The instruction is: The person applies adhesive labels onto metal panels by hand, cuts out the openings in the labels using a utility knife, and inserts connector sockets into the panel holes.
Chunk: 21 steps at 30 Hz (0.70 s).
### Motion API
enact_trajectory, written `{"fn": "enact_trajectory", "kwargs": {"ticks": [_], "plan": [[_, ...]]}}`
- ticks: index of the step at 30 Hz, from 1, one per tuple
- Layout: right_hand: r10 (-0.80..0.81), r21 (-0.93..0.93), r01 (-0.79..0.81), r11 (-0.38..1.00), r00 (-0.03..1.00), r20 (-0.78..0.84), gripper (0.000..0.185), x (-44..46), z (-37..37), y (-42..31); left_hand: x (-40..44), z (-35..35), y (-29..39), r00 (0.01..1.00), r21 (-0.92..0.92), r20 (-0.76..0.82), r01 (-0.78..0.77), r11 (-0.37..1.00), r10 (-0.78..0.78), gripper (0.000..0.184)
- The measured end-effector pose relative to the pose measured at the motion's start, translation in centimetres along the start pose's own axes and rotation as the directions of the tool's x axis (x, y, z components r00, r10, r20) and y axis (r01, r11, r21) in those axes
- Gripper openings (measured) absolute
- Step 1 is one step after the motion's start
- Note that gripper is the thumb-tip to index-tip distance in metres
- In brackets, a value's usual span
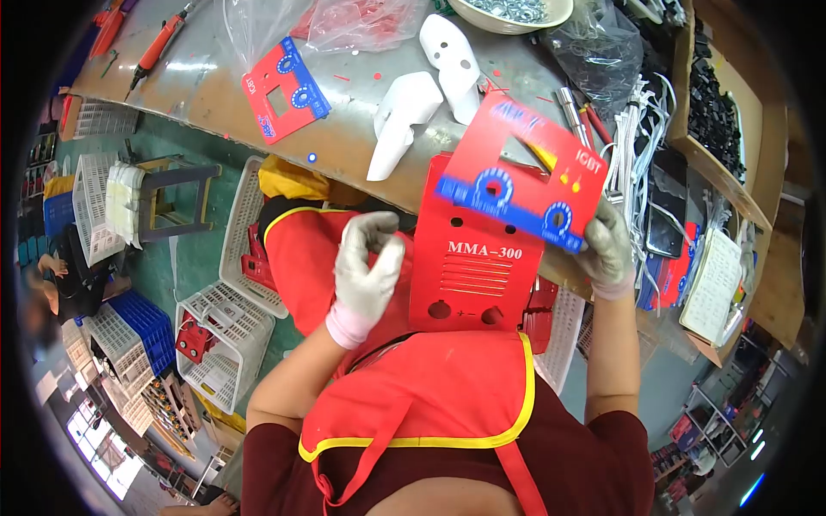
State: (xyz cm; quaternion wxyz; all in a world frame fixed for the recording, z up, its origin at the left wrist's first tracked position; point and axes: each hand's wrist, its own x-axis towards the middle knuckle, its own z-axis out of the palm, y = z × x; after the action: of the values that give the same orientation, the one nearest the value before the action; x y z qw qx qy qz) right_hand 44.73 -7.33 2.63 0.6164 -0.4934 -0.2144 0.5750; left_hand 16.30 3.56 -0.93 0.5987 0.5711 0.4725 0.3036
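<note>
My right hand (609, 245), in a pale work glove, grips the lower right corner of a red and blue printed panel sticker (538, 185) marked IGBT. The sticker has a cut-out window and is held tilted over the top of a red metal panel (480, 275). That panel, lettered MMA-300 with slots and two round holes, leans against the table edge in front of my apron. Left of the panel, my gloved left hand (368, 267) is raised with fingers curled but apart, holding nothing visible. A similar sticker (301, 96) lies on the metal table.
Two white moulded pieces (403, 120) lie on the table (198, 86). A screwdriver (159, 47) is at the far left, a bowl of screws (516, 10) at the back. White cable ties (632, 146), a notebook (712, 288) and a cardboard box (748, 185) of black parts crowd the right.
</note>
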Motion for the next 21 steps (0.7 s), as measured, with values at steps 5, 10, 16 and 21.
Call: {"fn": "enact_trajectory", "kwargs": {"ticks": [5,10,16,21], "plan": [[0.153,-0.003,-0.153,0.988,0.985,0.079,0.033,-1.3,0.9,-1.2,4.0,0.4,5.4,0.932,-0.141,0.248,0.305,0.942,-0.264,0.018],[0.167,-0.05,-0.165,0.985,0.985,0.044,0.024,-1.8,0.1,-0.2,4.6,0.7,5.6,0.87,-0.152,0.382,0.393,0.907,-0.313,0.019],[0.236,-0.157,-0.229,0.961,0.971,0.028,0.017,-1.5,0.6,-0.5,4.9,0.8,6.6,0.861,-0.087,0.345,0.426,0.901,-0.374,0.016],[0.313,-0.135,-0.351,0.927,0.92,-0.237,0.015,-1.5,3.4,-0.7,4.8,1.1,5.5,0.962,0.125,0.244,0.097,0.987,-0.125,0.015]]}}
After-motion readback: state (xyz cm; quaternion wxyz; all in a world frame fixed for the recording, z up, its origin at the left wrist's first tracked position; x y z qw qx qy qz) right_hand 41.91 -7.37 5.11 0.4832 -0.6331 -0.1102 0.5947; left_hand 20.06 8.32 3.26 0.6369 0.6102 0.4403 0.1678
